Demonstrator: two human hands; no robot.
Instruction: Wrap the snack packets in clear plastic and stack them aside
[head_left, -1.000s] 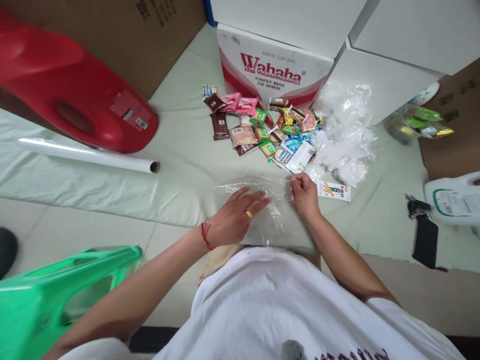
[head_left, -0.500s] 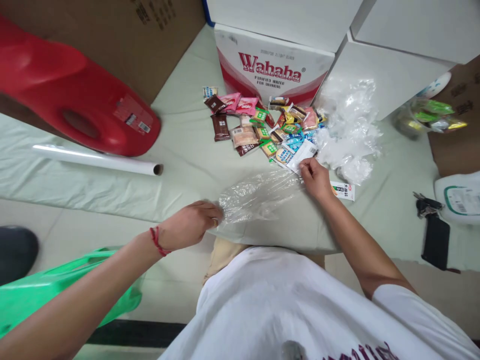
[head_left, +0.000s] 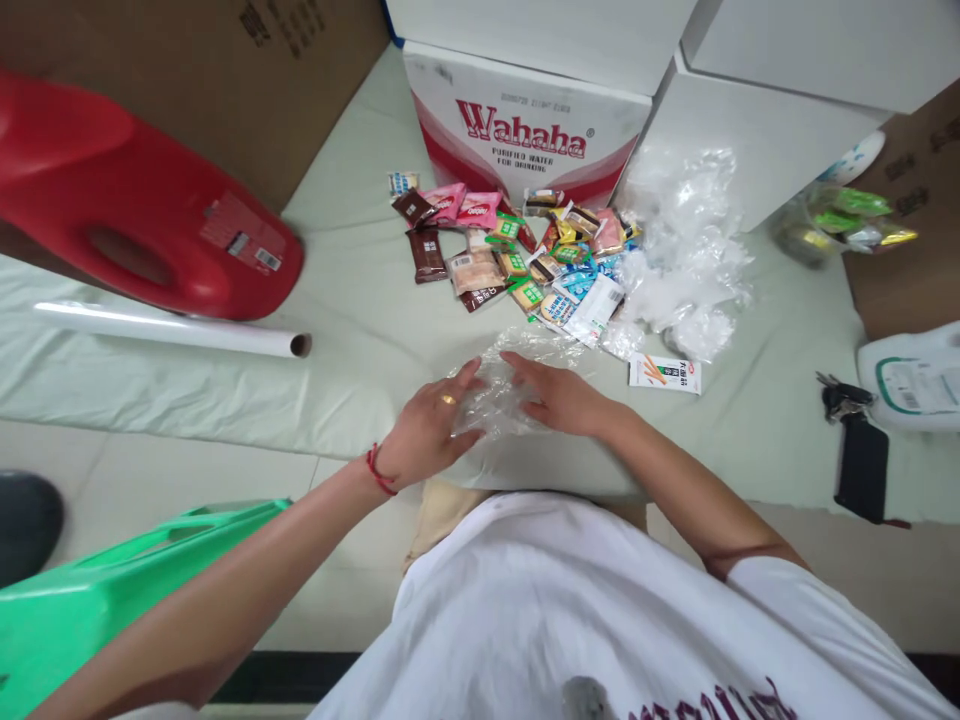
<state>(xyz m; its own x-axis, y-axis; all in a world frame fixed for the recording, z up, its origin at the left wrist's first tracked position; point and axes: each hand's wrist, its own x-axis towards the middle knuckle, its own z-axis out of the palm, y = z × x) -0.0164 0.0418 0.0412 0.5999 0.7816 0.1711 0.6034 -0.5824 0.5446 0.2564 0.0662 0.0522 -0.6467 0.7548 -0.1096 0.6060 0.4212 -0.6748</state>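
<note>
Near the table's front edge lies a clear plastic bag (head_left: 499, 385), crumpled and see-through. My left hand (head_left: 431, 420), with a ring and a red cord bracelet, is at the bag's left side, thumb and fingers spread apart. On its other side my right hand (head_left: 566, 395) reaches in over the bag, its fingers stretched out and parted. Both hands seem to touch the plastic without gripping it. Just beyond is a pile of small wrapped snacks (head_left: 514, 265), among them a white packet (head_left: 595, 310). A flat snack packet (head_left: 665, 374) lies to the right of my right hand.
Crumpled clear bags (head_left: 686, 250) lie beside the snacks, before a Wahaba-style printed water carton (head_left: 525, 130). To the left are a red jug (head_left: 150, 210) and a white roll (head_left: 172, 330). Keys with a black case (head_left: 862, 470) and a white jug (head_left: 911, 375) stand right. A green stool (head_left: 112, 600) is below.
My left hand has moved right and opened from its grip on the bag. My right hand has left the white packet's edge and come down-left, fingers spread. The stretched bag is now bunched between them.
</note>
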